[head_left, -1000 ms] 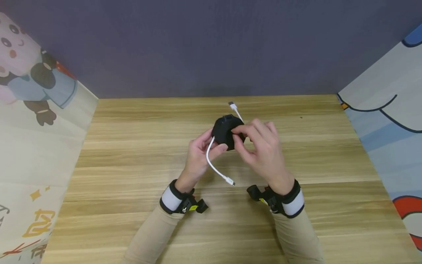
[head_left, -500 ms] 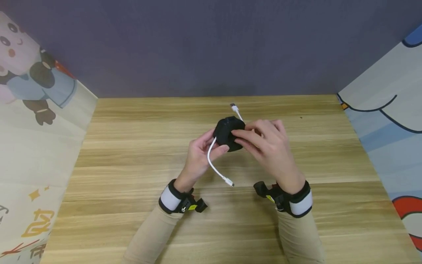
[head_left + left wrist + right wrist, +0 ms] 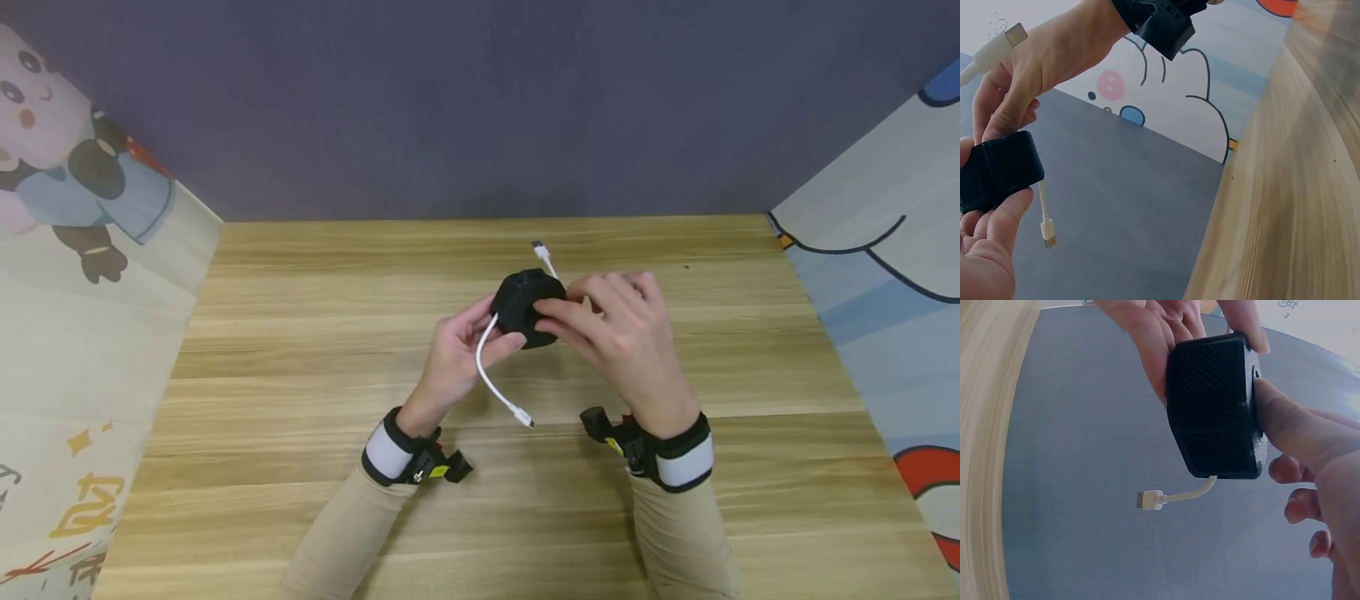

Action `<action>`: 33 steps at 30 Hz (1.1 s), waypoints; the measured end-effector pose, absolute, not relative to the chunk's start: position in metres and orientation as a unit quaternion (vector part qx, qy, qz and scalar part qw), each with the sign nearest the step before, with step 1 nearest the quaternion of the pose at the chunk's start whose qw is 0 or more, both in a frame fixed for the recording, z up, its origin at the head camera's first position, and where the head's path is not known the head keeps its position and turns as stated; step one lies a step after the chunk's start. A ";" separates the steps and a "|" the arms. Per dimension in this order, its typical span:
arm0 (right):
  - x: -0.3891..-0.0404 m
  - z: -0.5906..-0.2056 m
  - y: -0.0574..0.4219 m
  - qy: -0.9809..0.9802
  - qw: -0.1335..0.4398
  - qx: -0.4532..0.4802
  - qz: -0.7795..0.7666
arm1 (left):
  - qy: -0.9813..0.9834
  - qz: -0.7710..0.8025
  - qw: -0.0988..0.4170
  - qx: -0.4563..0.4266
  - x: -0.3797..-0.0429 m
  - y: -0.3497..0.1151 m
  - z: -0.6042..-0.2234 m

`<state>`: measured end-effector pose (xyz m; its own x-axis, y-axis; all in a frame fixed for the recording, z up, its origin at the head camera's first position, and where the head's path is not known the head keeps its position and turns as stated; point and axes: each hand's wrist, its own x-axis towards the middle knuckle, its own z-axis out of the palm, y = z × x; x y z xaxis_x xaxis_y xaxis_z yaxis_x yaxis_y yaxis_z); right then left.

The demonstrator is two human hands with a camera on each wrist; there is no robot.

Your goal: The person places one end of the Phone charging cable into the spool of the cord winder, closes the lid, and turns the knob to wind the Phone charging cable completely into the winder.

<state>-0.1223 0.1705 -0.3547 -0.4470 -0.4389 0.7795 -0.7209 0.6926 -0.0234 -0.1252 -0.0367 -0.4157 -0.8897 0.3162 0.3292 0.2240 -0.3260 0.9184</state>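
A black, many-sided cable winder (image 3: 513,304) is held up over the table between both hands. My left hand (image 3: 452,357) grips it from the left, thumb along its near edge and fingers behind it. My right hand (image 3: 628,337) has thumb and fingertips pinched at the middle of its face; in the right wrist view the thumb dips into a round recess on the winder (image 3: 1210,406). White cable (image 3: 481,362) comes out on two sides. One short end carries a USB plug (image 3: 541,249) at the far side; the other hangs toward me with a smaller plug (image 3: 522,417).
The wood-grain table (image 3: 300,433) spreads beneath the hands. A dark grey-blue panel (image 3: 480,108) stands behind it, and cartoon-printed walls (image 3: 75,333) flank both sides. Each wrist wears a strapped camera (image 3: 442,462).
The winder has shifted slightly right and toward me. My right hand has moved right, its fingers turning on the winder's face. The left hand keeps its grip.
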 end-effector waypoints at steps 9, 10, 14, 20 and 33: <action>-0.123 -0.355 0.169 -0.826 0.410 0.339 0.186 | 0.571 0.784 0.032 0.241 -0.125 -0.036 -0.417; -0.123 -0.355 0.169 -0.826 0.411 0.337 0.188 | 0.570 0.785 0.032 0.241 -0.125 -0.036 -0.417; -0.123 -0.355 0.167 -0.823 0.421 0.329 0.193 | 0.567 0.788 0.030 0.240 -0.125 -0.036 -0.418; -0.123 -0.355 0.162 -0.820 0.434 0.317 0.195 | 0.564 0.789 0.020 0.242 -0.125 -0.036 -0.418; -0.119 -0.359 0.151 -0.809 0.471 0.289 0.201 | 0.551 0.800 0.011 0.236 -0.124 -0.036 -0.415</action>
